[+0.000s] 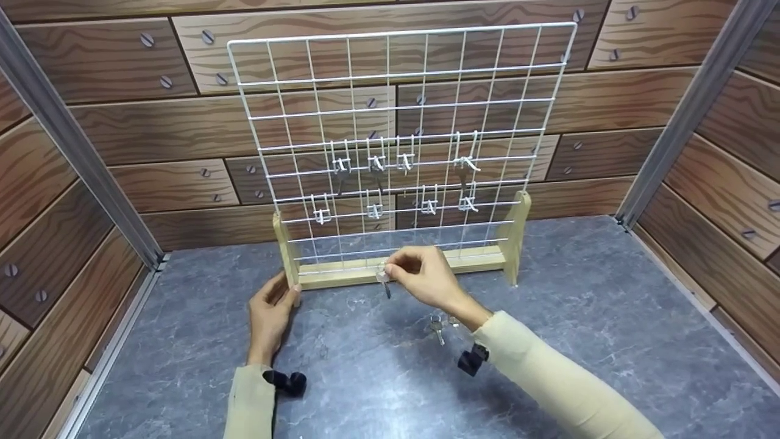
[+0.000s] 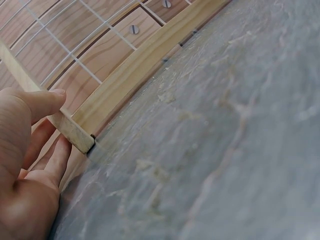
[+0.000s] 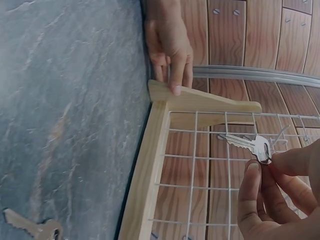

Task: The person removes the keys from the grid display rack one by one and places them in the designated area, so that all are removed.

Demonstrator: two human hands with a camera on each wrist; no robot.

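My right hand [image 1: 426, 277] pinches a silver key [image 3: 254, 146] by its head end, in front of the lower part of a white wire grid [image 1: 388, 79]. The key's blade hangs down in the head view. At the left end of the grid's wooden stand [image 1: 341, 280], my left hand [image 1: 269, 314] grips the upright foot [image 2: 75, 131] low down, thumb on one side and fingers on the other. Two rows of white hooks [image 1: 375, 211] hang on the grid. Dark keys [image 1: 342, 180] hang from some upper hooks.
On the grey marbled table, below my right wrist, lies a loose key [image 1: 438, 332] with another small key beside it. Wood-patterned panels [image 1: 317, 122] close off the back and both sides, with metal corner posts [image 1: 73, 128]. Each wrist wears a black camera [image 1: 473, 360].
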